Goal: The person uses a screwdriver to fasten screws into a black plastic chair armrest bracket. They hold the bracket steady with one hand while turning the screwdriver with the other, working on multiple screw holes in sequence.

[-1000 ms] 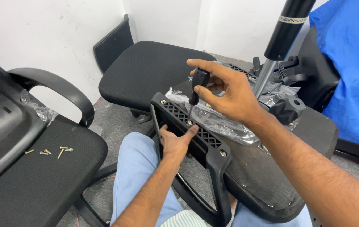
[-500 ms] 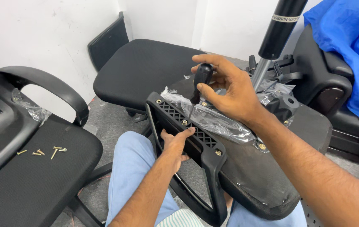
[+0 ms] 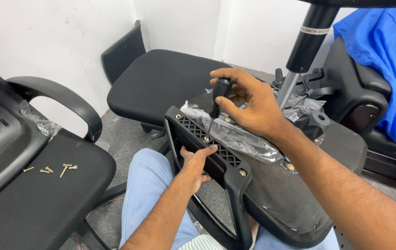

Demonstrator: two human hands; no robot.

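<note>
An upturned black chair seat [image 3: 295,199] lies across my lap, partly wrapped in clear plastic [image 3: 239,136]. A black armrest bracket [image 3: 207,141] with brass screws sits along its near edge. My left hand [image 3: 197,162] presses against the bracket's side from below. My right hand [image 3: 249,104] grips the black handle of a screwdriver [image 3: 219,95], held upright with its tip down at a screw on the bracket.
Several loose brass screws [image 3: 52,170] lie on the seat of a black armchair [image 3: 35,185] at my left. Another black seat [image 3: 161,85] stands ahead near the white wall. A gas-lift column [image 3: 307,44] rises at upper right beside a blue cloth [image 3: 385,60].
The view shifted slightly. My right hand with the screwdriver stays over the bracket, fingers turned a little on the handle; the left hand keeps holding the bracket.
</note>
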